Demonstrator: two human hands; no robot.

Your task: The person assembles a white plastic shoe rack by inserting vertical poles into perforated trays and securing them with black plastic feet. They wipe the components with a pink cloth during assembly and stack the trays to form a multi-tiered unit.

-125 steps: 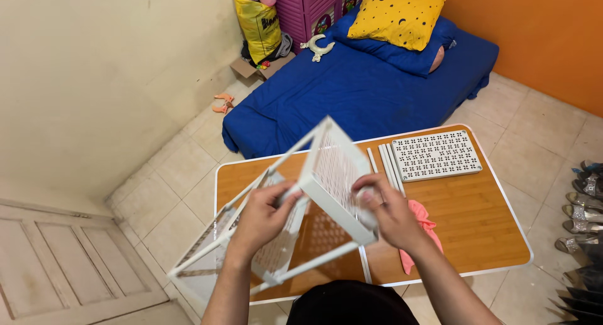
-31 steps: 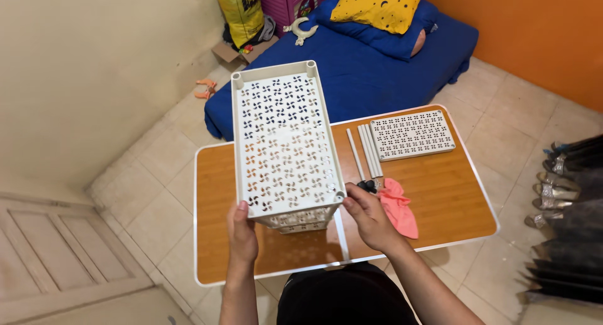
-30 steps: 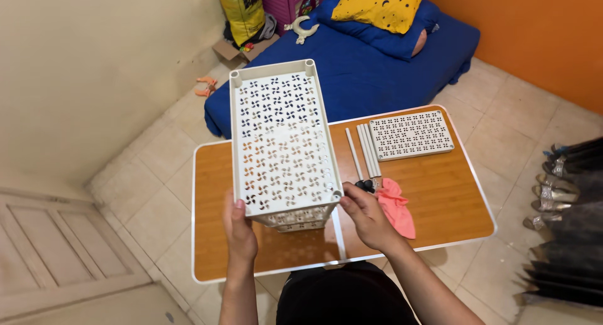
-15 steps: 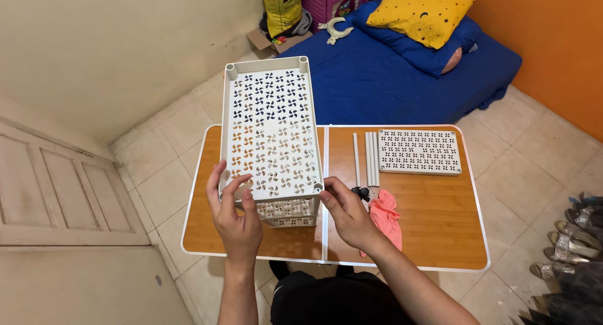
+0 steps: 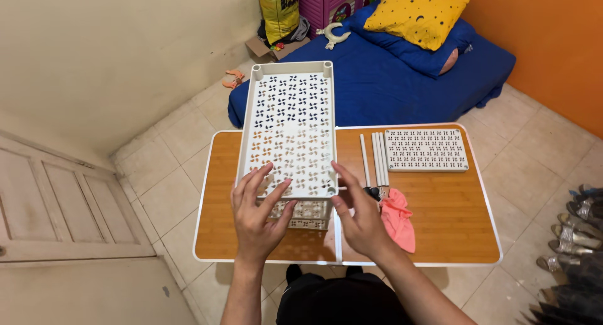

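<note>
A white plastic rack (image 5: 289,124) with patterned cut-out shelves stands upright on the wooden folding table (image 5: 440,218). My left hand (image 5: 257,215) lies on the near edge of its top shelf, fingers spread. At the rack's near right corner my right hand (image 5: 358,215) has its fingers apart and a fingertip against the rim. Neither hand grips anything. A lower shelf shows under my hands.
A loose white shelf panel (image 5: 426,149), white tubes (image 5: 375,157), small black pieces (image 5: 372,190) and a pink cloth (image 5: 399,219) lie right of the rack. Behind the table is a blue mattress (image 5: 389,80) with a yellow pillow (image 5: 416,16). A door (image 5: 56,205) is left, shoes (image 5: 581,224) right.
The rack went from tilted in my hands to upright on the table. Both hands have let go of its near corners and now rest open at the top shelf's near edge.
</note>
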